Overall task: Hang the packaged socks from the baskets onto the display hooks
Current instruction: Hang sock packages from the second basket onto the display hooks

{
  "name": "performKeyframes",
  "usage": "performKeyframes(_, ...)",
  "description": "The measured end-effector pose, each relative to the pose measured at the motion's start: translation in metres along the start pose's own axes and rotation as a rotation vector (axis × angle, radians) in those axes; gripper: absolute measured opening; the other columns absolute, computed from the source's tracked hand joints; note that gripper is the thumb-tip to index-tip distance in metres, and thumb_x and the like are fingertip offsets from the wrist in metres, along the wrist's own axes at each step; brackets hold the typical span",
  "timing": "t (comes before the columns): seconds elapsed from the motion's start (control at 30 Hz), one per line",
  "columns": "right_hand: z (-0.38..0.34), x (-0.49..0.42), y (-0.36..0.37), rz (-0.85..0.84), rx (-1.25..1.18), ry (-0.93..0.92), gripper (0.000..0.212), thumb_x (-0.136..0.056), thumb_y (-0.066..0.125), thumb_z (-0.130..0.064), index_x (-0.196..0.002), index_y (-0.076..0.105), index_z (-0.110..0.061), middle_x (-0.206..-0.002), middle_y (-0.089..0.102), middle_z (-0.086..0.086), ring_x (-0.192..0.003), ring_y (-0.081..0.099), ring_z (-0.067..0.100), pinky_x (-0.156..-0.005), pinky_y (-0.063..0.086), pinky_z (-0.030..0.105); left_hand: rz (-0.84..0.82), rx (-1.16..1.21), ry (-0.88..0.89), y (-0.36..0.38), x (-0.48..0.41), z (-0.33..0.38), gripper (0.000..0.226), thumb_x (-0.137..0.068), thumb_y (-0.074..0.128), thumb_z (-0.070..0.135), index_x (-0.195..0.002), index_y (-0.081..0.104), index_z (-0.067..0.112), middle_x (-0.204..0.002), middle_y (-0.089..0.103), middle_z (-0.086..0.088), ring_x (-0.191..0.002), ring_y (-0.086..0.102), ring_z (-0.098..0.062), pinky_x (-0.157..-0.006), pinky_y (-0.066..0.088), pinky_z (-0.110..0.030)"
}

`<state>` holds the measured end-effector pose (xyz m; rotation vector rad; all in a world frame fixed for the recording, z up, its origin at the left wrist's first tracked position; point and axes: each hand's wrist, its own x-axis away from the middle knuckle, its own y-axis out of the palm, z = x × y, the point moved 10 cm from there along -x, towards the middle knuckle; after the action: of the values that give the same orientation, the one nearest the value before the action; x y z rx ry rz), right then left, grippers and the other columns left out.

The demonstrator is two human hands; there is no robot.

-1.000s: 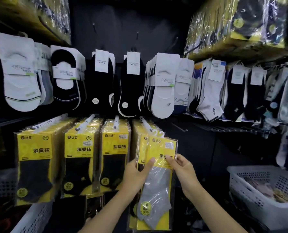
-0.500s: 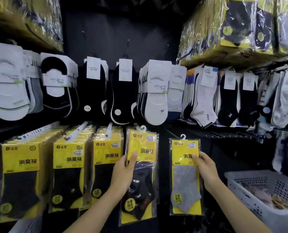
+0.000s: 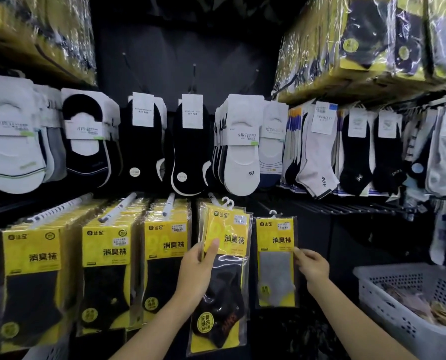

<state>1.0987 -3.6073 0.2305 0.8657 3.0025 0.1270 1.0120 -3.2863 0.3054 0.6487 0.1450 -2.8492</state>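
nearest, the left hand [image 3: 198, 271] grips the black-sock pack [image 3: 223, 279] by its left edge, thumb across the yellow card; that pack hangs at the front of the fourth peg [image 3: 213, 199]. the right hand [image 3: 311, 266] pinches the right edge of the grey-sock pack [image 3: 276, 266], held upright just beside it, its white hanger [image 3: 274, 213] on no peg i can see. a white basket [image 3: 398, 323] sits low right. the hanging step seems in hand; next, the hanger loop must meet a peg tip and slide back.
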Motion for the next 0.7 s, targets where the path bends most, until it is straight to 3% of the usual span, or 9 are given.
performKeyframes(0.1,0.005,0.012,-0.008,0.012,-0.03,-0.001,0.029,-0.087,0.069,-0.019,-0.109,0.063,-0.002,-0.109,0.064,0.015,-0.105,0.061,0.03,-0.095,0.049,0.041,-0.045,0.034,-0.018,0.011,0.001,-0.004,0.023,-0.089,0.053,0.042,-0.082,0.062,0.022,-0.045,0.049,0.015,-0.041,0.042,-0.001,-0.043,0.031,-0.013)
performKeyframes(0.2,-0.015,0.047,0.017,-0.244,-0.093,-0.059,0.024,-0.093,0.058,-0.029,-0.106,0.064,-0.009,-0.105,0.067,0.006,-0.101,0.064,0.023,-0.086,0.052,0.032,-0.067,0.039,-0.026,0.021,0.006,-0.006,0.02,-0.09,0.056,0.038,-0.101,0.066,0.025,-0.083,0.072,0.013,-0.074,0.064,0.001,-0.061,0.045,-0.008)
performKeyframes(0.3,-0.04,0.09,0.042,-0.486,-0.064,-0.146,0.033,-0.093,0.054,-0.04,-0.104,0.068,-0.012,-0.095,0.073,0.005,-0.089,0.069,0.018,-0.075,0.057,0.027,-0.065,0.059,-0.093,0.033,0.013,-0.01,0.009,-0.086,0.062,0.039,-0.094,0.062,0.035,-0.09,0.071,0.012,-0.084,0.063,0.001,-0.064,0.044,-0.011)
performKeyframes(0.37,-0.049,0.109,0.051,-0.563,-0.052,-0.187,0.031,-0.091,0.057,-0.04,-0.105,0.068,-0.015,-0.094,0.075,0.003,-0.085,0.072,0.017,-0.067,0.057,0.024,-0.075,0.054,-0.108,0.041,0.017,-0.009,0.011,-0.082,0.067,0.038,-0.091,0.06,0.037,-0.092,0.069,0.014,-0.085,0.062,0.003,-0.065,0.043,-0.011)
performKeyframes(0.53,-0.044,0.106,0.038,-0.5,-0.144,-0.138,0.023,-0.091,0.06,-0.028,-0.107,0.068,-0.014,-0.099,0.075,0.003,-0.091,0.072,0.018,-0.069,0.057,0.024,-0.099,0.047,-0.097,0.044,0.019,-0.005,0.021,-0.078,0.071,0.041,-0.095,0.062,0.033,-0.09,0.068,0.016,-0.084,0.062,0.003,-0.07,0.046,-0.007)
performKeyframes(0.6,-0.041,0.096,0.026,-0.45,-0.146,-0.108,0.018,-0.094,0.056,-0.024,-0.105,0.068,-0.015,-0.095,0.076,0.003,-0.085,0.073,0.017,-0.063,0.055,0.022,-0.061,0.037,-0.115,0.034,0.016,-0.007,0.012,-0.086,0.06,0.043,-0.093,0.061,0.034,-0.08,0.061,0.015,-0.073,0.055,0.0,-0.059,0.042,-0.006)
performKeyframes(0.7,-0.048,0.077,0.007,-0.349,-0.134,-0.138,0.014,-0.095,0.055,-0.021,-0.097,0.068,-0.016,-0.085,0.076,0.001,-0.074,0.073,0.013,-0.057,0.053,0.019,-0.034,-0.009,-0.091,0.021,0.007,-0.008,0.022,-0.093,0.052,0.038,-0.106,0.062,0.024,-0.093,0.066,0.012,-0.082,0.059,-0.001,-0.062,0.041,-0.01)
